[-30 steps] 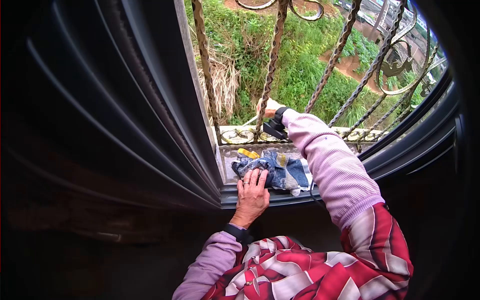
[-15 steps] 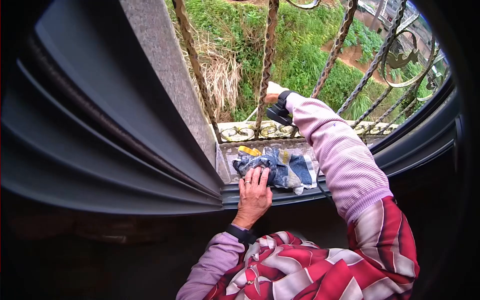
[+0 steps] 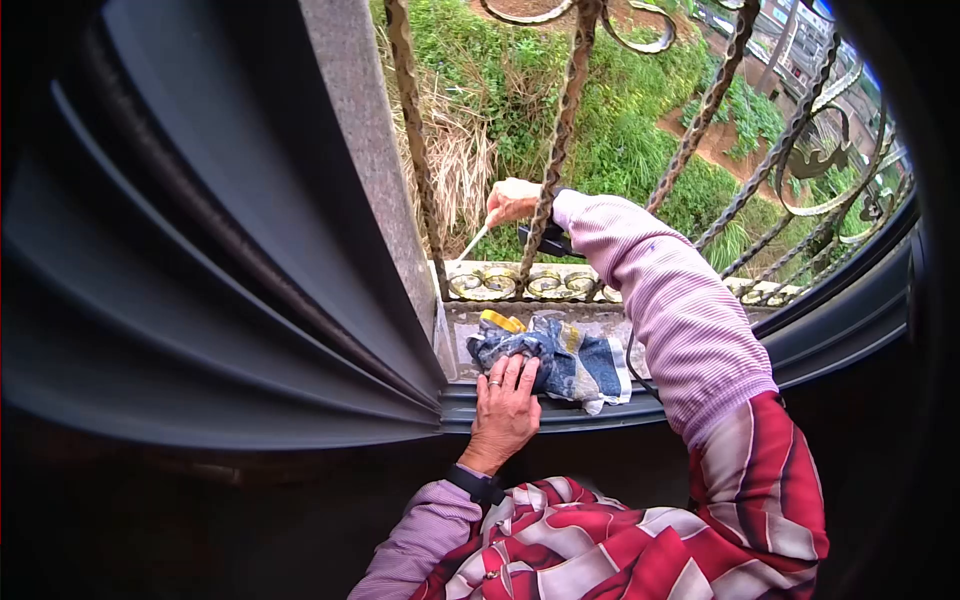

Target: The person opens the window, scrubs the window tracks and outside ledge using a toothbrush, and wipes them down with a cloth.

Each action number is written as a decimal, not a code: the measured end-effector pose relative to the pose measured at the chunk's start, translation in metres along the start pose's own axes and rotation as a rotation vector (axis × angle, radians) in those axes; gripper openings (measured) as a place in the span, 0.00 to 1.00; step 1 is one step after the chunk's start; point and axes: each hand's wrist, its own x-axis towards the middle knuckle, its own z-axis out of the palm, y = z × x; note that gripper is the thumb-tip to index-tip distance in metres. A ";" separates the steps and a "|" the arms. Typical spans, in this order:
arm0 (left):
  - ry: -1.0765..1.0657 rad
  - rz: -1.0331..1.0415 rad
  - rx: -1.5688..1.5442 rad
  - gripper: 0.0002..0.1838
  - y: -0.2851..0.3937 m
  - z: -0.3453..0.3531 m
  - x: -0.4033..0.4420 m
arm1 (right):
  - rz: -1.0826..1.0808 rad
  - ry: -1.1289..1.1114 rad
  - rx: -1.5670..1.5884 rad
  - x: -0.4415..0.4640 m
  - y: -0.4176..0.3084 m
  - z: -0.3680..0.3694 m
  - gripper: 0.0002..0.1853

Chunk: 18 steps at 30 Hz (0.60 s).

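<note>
My left hand (image 3: 505, 413) rests on a bunched blue, grey and white cloth (image 3: 590, 368) on the window sill, its fingers stretched out and slightly apart. Beyond the fingertips, a yellow strip or loop (image 3: 502, 321) pokes out from behind the cloth. Through the window bars reaches my right hand (image 3: 513, 200), closed around a thin whitish stick (image 3: 473, 243). The stick slants down and left towards the ledge outside the bars; I cannot make out what its lower tip touches. A twisted bar covers part of my right wrist.
Twisted metal bars (image 3: 568, 140) with scrollwork stand before me. On the left are a dark window frame (image 3: 250, 220) and a stone post (image 3: 365, 120). A black cord (image 3: 640, 372) hangs beside my right sleeve. Outside lies a grassy slope (image 3: 630, 150).
My right hand has moved left past the bar, and the stick now shows more plainly. My left hand stays on the cloth. The whole view has shifted slightly.
</note>
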 end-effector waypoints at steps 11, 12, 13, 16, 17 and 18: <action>-0.006 -0.012 0.015 0.32 0.001 0.000 0.000 | 0.258 -0.432 -0.545 0.003 0.080 -0.016 0.12; 0.006 -0.007 0.017 0.32 0.002 -0.001 0.000 | 0.213 -0.405 -0.521 0.010 0.076 -0.015 0.12; 0.005 -0.013 0.021 0.32 0.001 -0.003 -0.001 | 0.108 -0.348 -0.415 0.019 0.070 -0.013 0.12; 0.003 -0.027 0.022 0.31 0.004 -0.002 0.001 | -0.282 -0.174 0.211 0.034 0.040 -0.009 0.12; 0.004 -0.034 0.024 0.31 0.005 -0.002 0.000 | -0.383 -0.151 0.370 0.040 0.029 -0.004 0.13; 0.000 -0.040 0.029 0.31 0.006 -0.004 0.000 | -0.414 -0.138 0.418 0.045 0.023 0.001 0.13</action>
